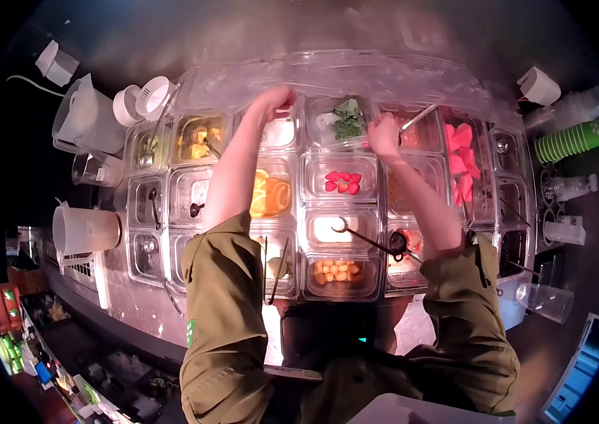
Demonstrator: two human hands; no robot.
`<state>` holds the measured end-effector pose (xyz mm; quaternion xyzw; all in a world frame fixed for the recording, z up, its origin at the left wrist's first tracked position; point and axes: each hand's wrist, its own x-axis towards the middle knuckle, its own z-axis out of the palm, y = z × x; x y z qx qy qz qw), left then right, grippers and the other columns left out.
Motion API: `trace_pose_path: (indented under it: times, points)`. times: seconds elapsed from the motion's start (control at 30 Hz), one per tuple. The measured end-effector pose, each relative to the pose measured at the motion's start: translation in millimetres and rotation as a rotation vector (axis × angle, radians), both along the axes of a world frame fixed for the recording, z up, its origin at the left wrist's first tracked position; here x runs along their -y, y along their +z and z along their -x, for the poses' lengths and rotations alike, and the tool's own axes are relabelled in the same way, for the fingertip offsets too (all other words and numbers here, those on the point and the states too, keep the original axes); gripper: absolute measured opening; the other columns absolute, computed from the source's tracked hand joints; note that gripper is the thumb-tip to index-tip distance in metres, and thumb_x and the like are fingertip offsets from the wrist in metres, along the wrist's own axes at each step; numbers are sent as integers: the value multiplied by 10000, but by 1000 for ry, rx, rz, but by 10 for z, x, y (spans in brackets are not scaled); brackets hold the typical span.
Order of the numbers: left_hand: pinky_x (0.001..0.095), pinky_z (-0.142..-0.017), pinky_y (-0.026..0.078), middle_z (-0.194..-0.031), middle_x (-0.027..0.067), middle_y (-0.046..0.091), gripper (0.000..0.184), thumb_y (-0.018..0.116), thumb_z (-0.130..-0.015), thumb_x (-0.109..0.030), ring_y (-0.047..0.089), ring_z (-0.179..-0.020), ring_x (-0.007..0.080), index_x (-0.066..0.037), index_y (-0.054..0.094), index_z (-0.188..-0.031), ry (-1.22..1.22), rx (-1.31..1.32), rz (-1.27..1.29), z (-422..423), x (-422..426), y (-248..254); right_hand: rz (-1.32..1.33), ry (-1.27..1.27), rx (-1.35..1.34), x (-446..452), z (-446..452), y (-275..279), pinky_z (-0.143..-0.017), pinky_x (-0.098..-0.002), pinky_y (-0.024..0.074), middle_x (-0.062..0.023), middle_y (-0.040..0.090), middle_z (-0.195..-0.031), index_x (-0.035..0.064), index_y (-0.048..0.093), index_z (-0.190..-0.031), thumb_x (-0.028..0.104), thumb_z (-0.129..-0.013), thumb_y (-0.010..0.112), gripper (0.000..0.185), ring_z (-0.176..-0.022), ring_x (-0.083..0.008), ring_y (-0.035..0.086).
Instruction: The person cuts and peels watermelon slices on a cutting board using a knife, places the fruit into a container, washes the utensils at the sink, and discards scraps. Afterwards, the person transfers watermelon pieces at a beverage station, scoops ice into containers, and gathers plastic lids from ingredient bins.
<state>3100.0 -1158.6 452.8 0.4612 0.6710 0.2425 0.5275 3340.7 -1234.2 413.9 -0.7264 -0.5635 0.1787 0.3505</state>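
Clear tubs of food stand in rows before me. My right hand (384,134) has its fingers curled at the right rim of the tub of green leaves (348,120); whether they grip that rim is hard to make out. My left hand (279,103) is bent over the back edge of a tub with white contents (279,131), its fingertips partly hidden. Nearer me are red strawberries (342,182), orange slices (269,193) and small orange balls (337,271). A black-handled ladle (370,240) lies across the middle tubs.
Clear lids (243,74) lie folded along the back. Jugs (87,230) and white containers (154,97) stand at the left. Green cups (573,143) are stacked at the right, with a clear cup (547,300) below. Tongs (274,272) stick out towards me.
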Motion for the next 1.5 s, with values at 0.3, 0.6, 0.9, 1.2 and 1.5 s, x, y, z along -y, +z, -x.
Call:
trace_pose_path:
  times: [0.3,0.6,0.9,1.2,1.5]
  points:
    - [401,-778,449,-902,169,609,343,579,-749,-224,568,-866,342,-60,565,-1050,-695,-582,-428,815,961,-400,-17,80,414,165,-14,77,-664,-440,474,-192,493,-952,-6,503,-931,316,-769,574,368,-887,-360,534]
    - [336,-628,461,-806,136,599,102,573,-767,-72,584,-730,273,-19,571,-854,-868,-437,-538,1011,911,-196,-412,70,375,147,-27,-206,-810,-445,382,-191,459,-1062,10,468,-1095,255,-785,539,402,-966,-355,472]
    - [396,-692,438,-835,143,598,140,615,-703,-136,547,-804,344,-76,583,-825,-1005,-785,-385,953,1021,-161,-302,160,449,58,-93,-309,-778,-464,405,-214,471,-1032,0,382,-1169,222,-777,535,476,-943,-383,478]
    - [409,-597,414,-771,148,574,86,534,-758,-104,536,-720,357,-33,512,-802,-624,-545,-849,1116,968,195,-88,259,345,-111,-78,-12,-718,-435,457,-238,588,-841,-49,491,-1069,181,-698,564,443,-801,-390,573]
    - [386,-658,437,-823,168,582,237,525,-825,-240,541,-780,354,-28,572,-919,-610,-695,-944,1146,793,661,61,234,-279,-31,-161,24,-469,-291,452,-111,585,-607,-78,427,-1177,146,-701,575,547,-475,-158,565]
